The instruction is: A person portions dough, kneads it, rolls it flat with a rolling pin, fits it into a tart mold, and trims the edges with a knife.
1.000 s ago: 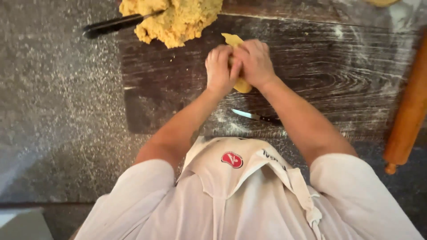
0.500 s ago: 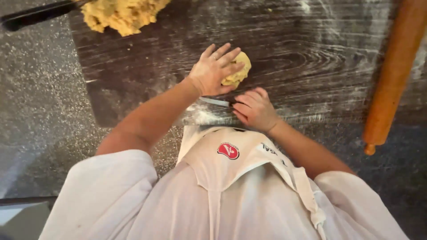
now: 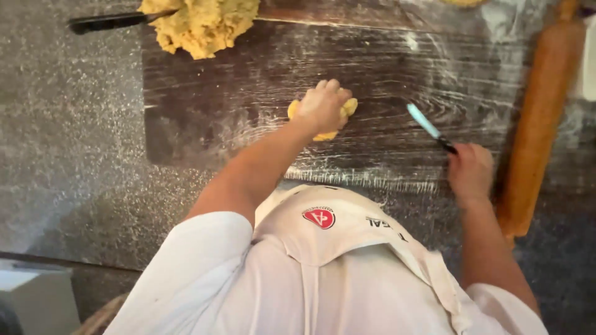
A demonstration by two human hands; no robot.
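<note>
Head view: the left hand (image 3: 323, 104) pressed flat, fingers together, on a small yellow dough piece (image 3: 347, 108) lying on the floured dark wooden board (image 3: 248, 80). The right hand (image 3: 470, 172) was clamped on a small knife (image 3: 428, 126), blade pointing toward the dough. The piece appeared partly flattened and uncut; the large dough mass (image 3: 202, 25) lay beyond, with the rolling pin (image 3: 537, 118) beside the right hand.

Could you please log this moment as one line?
left hand: pressing small yellow dough piece | right hand: holding small black-handled knife | surface: floured dark wooden board
</note>
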